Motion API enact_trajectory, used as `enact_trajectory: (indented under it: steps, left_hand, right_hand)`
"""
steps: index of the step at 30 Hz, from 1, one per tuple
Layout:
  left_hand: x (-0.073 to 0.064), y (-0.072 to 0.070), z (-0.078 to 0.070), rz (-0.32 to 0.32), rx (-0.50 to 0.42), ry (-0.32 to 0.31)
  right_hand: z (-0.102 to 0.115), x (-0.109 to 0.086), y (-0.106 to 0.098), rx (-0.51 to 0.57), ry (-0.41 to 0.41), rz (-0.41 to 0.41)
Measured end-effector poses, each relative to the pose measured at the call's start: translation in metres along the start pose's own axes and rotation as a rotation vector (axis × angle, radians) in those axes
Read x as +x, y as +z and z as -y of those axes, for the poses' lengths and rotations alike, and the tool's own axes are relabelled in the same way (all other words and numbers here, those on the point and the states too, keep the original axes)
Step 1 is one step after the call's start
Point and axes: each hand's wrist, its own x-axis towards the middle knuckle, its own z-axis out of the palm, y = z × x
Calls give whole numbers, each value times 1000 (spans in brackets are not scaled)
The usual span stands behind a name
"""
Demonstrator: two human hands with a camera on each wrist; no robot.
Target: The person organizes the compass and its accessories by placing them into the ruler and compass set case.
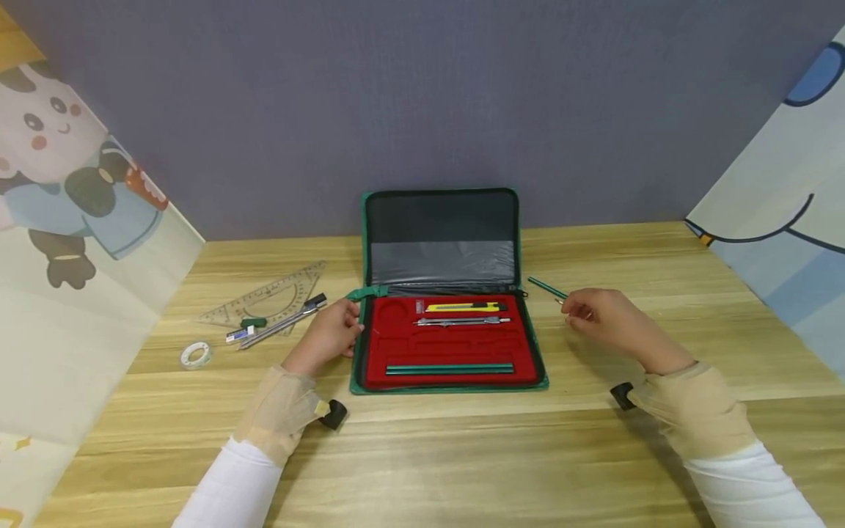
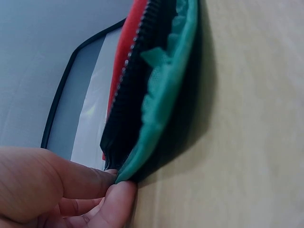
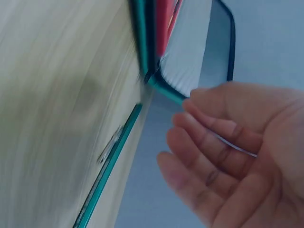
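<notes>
Okay, left hand (image 1: 328, 334) pinches the case (image 1: 442, 213) by its 9-o'clock edge, right hand (image 1: 610, 317) sits loosely spread near the green pencil (image 1: 546, 287) at the case's 2 o'clock; I'd brace first, then grip mid-barrel.

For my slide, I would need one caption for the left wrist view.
Left hand pinching the green edge of an open zippered case on a wooden table.

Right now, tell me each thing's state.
Green case: open
Yellow cutter: stowed in the case
Inner silver tool: stowed
Outer silver tool: out
Green pencil pair: stowed
Loose green pencil: out
Small metal piece: out
Set square: out, partly covered
Green block: out
Blue-white block: out
Tape roll: out
Left fingers: pinching the case
Right fingers: loosely curled
</notes>
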Motion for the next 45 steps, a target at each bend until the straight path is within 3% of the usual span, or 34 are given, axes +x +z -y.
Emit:
enact_trajectory:
  steps: [6,11,20,35,45]
  left_hand:
    - [0,0,-1,2,-9,-2]
    - [1,0,-2,1,0,-6]
    - [1,1,-4,-5,10,-4]
    - [2,1,-1,-1,11,-5]
    - [0,0,-1,0,-8,-16]
  right_hand:
    - [-23,0,-5,-78,62,-13]
    - [-39,0,-6,-93,123,32]
    - [-56,-3,-7,-42,201,103]
    - [-66,-2,-4,-23,206,153]
    - [-65,1,-2,-15,176,137]
